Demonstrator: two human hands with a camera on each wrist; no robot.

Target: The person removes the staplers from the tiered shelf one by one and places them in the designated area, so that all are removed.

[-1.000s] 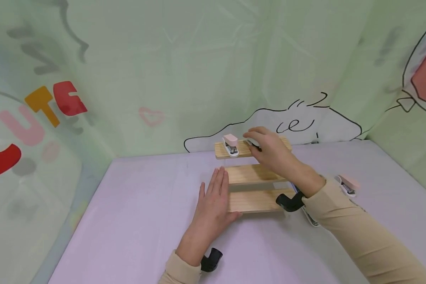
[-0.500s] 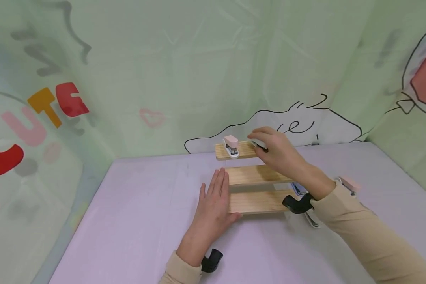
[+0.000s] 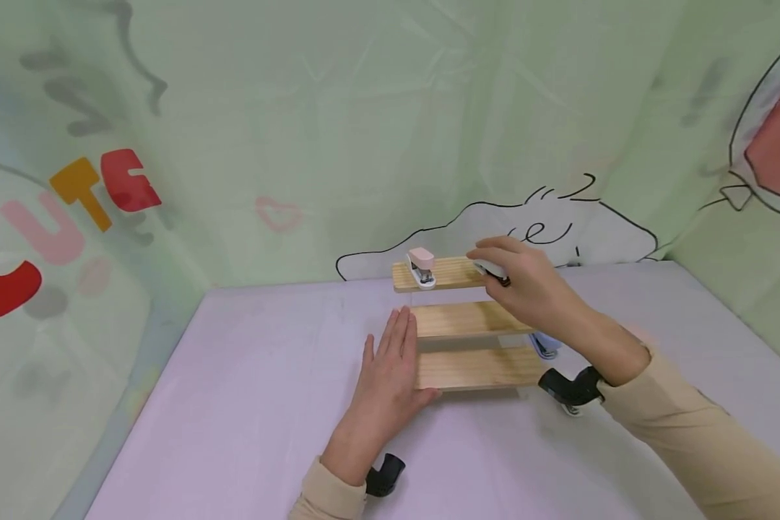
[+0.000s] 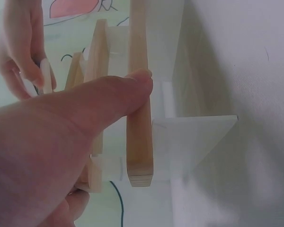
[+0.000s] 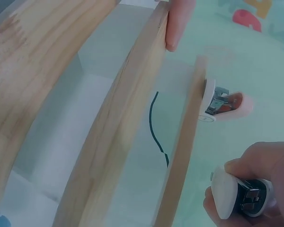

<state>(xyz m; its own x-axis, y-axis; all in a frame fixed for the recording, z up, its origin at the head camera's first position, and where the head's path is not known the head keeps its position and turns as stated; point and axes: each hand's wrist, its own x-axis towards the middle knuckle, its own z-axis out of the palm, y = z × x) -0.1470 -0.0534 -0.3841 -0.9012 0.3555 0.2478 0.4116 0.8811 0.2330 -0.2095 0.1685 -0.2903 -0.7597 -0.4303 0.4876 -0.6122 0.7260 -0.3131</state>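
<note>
A three-tier stand has a wooden top board (image 3: pixel 451 274), middle board (image 3: pixel 461 321) and bottom board (image 3: pixel 477 368). My left hand (image 3: pixel 386 383) lies straight-fingered along its left side, thumb pressing the bottom board's front edge (image 4: pixel 139 142) in the left wrist view. My right hand (image 3: pixel 526 282) pinches a white stapler (image 3: pixel 491 271) at the right part of the top board. The right wrist view shows a gap between that stapler's white base (image 5: pixel 224 193) and the board. A pink-and-white stapler (image 3: pixel 421 269) stands on the top board's left end.
A blue stapler (image 3: pixel 544 345) lies on the table just right of the stand. Nearer, the end of another stapler (image 3: pixel 570 409) shows beneath the right wrist's black mount (image 3: pixel 570 386). The lilac tabletop (image 3: pixel 253 375) meets a printed green backdrop (image 3: pixel 299 144) behind.
My right hand has moved rightward along the top board with the white stapler. The right forearm now covers most of the pink stapler on the table. The left hand stays in place.
</note>
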